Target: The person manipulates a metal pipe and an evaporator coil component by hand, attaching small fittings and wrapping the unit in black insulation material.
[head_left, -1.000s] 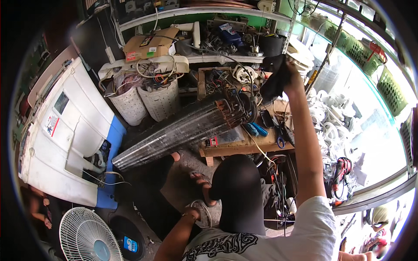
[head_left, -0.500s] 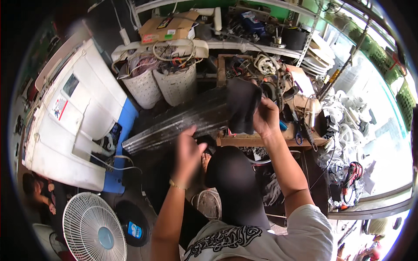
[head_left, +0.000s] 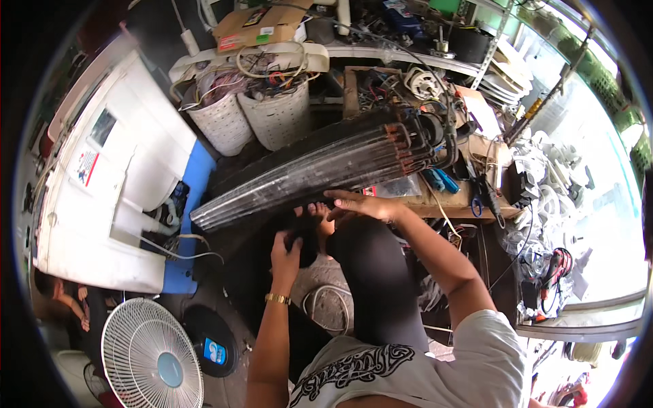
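Note:
A long finned air-conditioner coil (head_left: 286, 180) slants from the lower left up to the workbench. Bent copper tubes (head_left: 400, 146) show at its right end, where thicker dark pipes curl off. Below the coil, my left hand (head_left: 284, 258) is closed at the edge of a limp black piece (head_left: 303, 241), which blends into the dark clothing behind. My right hand (head_left: 364, 206) hovers over my knee near the coil's lower edge, fingers stretched out and holding nothing. Bare toes (head_left: 316, 209) show between my hands.
A white and blue plastic housing (head_left: 102, 183) leans at the left. Two white perforated baskets (head_left: 275, 119) of wires stand behind. Blue-handled pliers (head_left: 443, 180) and scissors (head_left: 477, 205) lie on the workbench (head_left: 435, 207). A fan (head_left: 153, 353) stands at the lower left.
The black piece has come off the coil's right end, baring the copper tubes. My right hand has dropped down and left toward my knee. My left hand has moved down from the coil.

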A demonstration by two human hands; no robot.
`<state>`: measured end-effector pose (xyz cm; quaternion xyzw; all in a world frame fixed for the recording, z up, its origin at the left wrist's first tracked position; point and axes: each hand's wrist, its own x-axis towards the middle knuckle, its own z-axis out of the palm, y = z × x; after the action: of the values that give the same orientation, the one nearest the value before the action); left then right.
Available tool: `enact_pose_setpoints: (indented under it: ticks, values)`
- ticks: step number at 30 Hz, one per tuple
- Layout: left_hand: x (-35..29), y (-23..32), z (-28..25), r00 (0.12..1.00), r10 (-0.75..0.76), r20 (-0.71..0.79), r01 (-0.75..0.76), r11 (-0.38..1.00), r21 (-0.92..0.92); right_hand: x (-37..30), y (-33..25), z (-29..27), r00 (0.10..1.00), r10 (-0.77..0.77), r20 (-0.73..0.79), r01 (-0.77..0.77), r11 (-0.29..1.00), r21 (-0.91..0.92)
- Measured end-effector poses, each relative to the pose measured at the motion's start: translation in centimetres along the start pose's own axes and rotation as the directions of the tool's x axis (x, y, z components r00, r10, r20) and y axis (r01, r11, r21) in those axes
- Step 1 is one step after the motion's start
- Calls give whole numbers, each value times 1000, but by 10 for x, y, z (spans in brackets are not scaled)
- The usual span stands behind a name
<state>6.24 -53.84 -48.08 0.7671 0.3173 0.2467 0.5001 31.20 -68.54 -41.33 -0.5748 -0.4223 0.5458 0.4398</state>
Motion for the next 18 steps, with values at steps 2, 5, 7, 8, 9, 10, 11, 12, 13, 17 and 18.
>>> enact_pose_setpoints:
  ticks: [2,5,7,8,9,10,11,12,13,17,18]
  values:
    - [-6,-57,14,999,-12,35,15,996,-83,-1,13,-1,996,-62,-61,61,998,-18]
    - [1,-110,33,976,-217,23,216,942,-259,-33,2,2,985,-166,-54,164,985,-53]
    - [18,-144,48,982,-188,29,185,914,-361,-38,34,-4,984,-170,-63,178,969,172]
    - [32,-148,60,976,-218,31,213,898,-385,-36,57,-8,983,-167,-74,181,942,284]
    - [45,-152,67,967,-252,24,240,882,-405,-28,76,-6,988,-103,-114,125,971,205]
    - [57,-158,65,971,-238,15,225,893,-389,-9,89,2,989,-56,-134,74,989,129]
    - [66,-170,56,972,-236,-11,215,905,-367,16,96,16,991,-13,-136,21,998,57]
    - [68,-182,45,969,-245,-37,218,913,-345,40,96,28,998,-13,-61,21,991,132]
    - [75,-188,52,959,-280,-38,251,905,-344,65,122,28,986,-165,-33,160,980,-118]
    - [118,-122,124,962,-270,46,261,856,-447,159,216,-2,967,-184,-174,-28,607,-794]
    - [122,-118,130,961,-272,46,259,832,-490,176,229,-3,960,-156,-230,-73,657,-750]
